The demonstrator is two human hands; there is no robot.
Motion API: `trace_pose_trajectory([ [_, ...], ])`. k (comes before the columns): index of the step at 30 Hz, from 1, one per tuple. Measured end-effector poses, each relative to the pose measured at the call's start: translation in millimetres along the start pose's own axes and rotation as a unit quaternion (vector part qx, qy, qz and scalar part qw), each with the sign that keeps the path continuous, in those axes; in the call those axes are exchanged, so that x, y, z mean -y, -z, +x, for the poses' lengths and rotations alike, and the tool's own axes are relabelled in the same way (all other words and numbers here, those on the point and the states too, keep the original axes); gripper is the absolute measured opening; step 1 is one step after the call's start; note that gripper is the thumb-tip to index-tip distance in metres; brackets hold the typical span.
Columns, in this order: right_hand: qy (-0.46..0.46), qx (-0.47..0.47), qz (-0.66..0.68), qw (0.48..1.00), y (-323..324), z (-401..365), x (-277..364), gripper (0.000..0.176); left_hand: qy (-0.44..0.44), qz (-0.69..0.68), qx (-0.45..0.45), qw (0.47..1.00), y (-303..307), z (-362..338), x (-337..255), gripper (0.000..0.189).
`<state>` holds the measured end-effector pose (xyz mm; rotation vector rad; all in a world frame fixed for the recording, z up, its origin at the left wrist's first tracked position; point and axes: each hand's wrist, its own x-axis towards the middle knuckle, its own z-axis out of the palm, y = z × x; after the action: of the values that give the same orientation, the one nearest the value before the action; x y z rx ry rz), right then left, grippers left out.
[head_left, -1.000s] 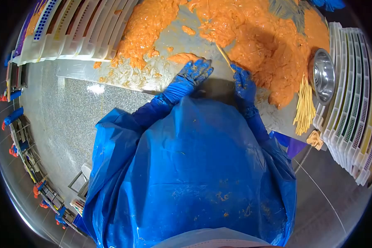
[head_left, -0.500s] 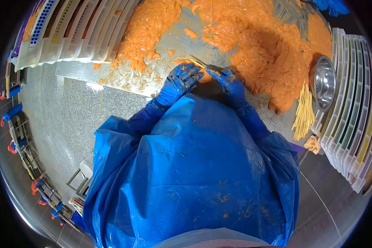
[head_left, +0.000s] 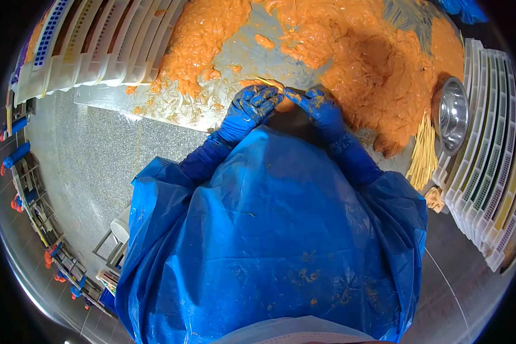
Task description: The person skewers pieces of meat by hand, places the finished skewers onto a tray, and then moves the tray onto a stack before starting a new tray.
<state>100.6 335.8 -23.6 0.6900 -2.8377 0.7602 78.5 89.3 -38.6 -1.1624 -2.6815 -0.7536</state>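
Hands [head_left: 252, 108] at a partly hidden stick [head_left: 269, 82]

Your only camera is worn on your head, and it looks forward and down from near. Its very wide, round view shows your apron [head_left: 269, 223] large below, your left hand [head_left: 249, 110] and right hand [head_left: 322, 110] above the middle, the table [head_left: 249, 54] at top, and floor [head_left: 450, 292] curving along the sides.

Soiled blue gloves, dark-blue sleeves and a blue plastic apron.
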Motion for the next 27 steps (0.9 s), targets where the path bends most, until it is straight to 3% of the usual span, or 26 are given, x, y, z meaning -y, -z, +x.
trace_pose_trajectory([
  [2, 0.006, 0.015, 0.005, 1.0, 5, 5, -4, 0.049, 0.011, 0.012, 0.011, 1.0, 4, 2, -3, 0.054],
  [4, -0.006, 0.093, -0.008, 0.996, 15, 10, -7, 0.047, 0.013, 0.012, 0.012, 1.0, 1, 1, -1, 0.054],
  [10, 0.007, 0.147, -0.029, 0.989, 19, 22, -9, 0.046, 0.016, 0.024, 0.016, 0.999, 4, 3, -3, 0.053],
  [14, 0.031, 0.128, -0.005, 0.991, 15, 30, -6, 0.045, 0.031, 0.005, 0.019, 0.999, -6, -2, 1, 0.05],
  [17, 0.011, 0.154, -0.023, 0.988, 21, 29, 0, 0.046, 0.013, 0.011, 0.028, 0.999, 5, 2, -3, 0.05],
  [23, -0.024, 0.116, -0.027, 0.993, 14, 25, 4, 0.044, 0.031, 0.02, 0.029, 0.999, 1, 1, -5, 0.052],
  [26, -0.013, 0.112, -0.089, 0.99, 25, 10, -3, 0.044, 0.02, 0.029, 0.021, 0.999, 6, 2, -7, 0.053],
  [27, -0.089, 0.106, -0.062, 0.988, 33, 5, -16, 0.045, 0.019, 0.03, 0.019, 0.999, 6, 1, -7, 0.053],
])
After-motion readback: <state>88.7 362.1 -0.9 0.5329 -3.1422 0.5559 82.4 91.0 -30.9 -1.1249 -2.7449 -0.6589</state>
